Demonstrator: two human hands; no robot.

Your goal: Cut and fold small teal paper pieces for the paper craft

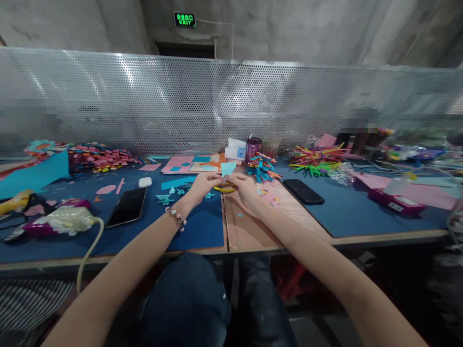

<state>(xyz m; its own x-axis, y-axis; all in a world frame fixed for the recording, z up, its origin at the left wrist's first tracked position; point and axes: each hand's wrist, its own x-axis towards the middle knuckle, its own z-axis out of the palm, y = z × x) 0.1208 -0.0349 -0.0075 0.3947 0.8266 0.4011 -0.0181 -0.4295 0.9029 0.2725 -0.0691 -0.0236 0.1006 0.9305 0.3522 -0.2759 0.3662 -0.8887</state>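
My left hand (203, 187), with a beaded bracelet (176, 218) at its wrist, pinches the lower edge of a light blue piece of paper (228, 168). My right hand (241, 187) closes on the same paper from the other side, and the fingertips nearly meet. Just below the fingers shows a yellow curved thing (224, 189), partly hidden; I cannot tell whether the right hand touches it. Beside my left hand lie small blue paper cut-outs (165, 199) and a blue paper strip (177, 182). A bundle of orange and blue paper pieces (262, 167) stands beyond my right hand.
A phone (127, 207) and a white earbud case (145, 182) lie left; another phone (303, 191) lies right. Glue guns (61, 219) (396, 200) sit at both sides. A purple cup (253, 148) stands behind, before a perforated metal screen (181, 101). Paper scraps pile up left.
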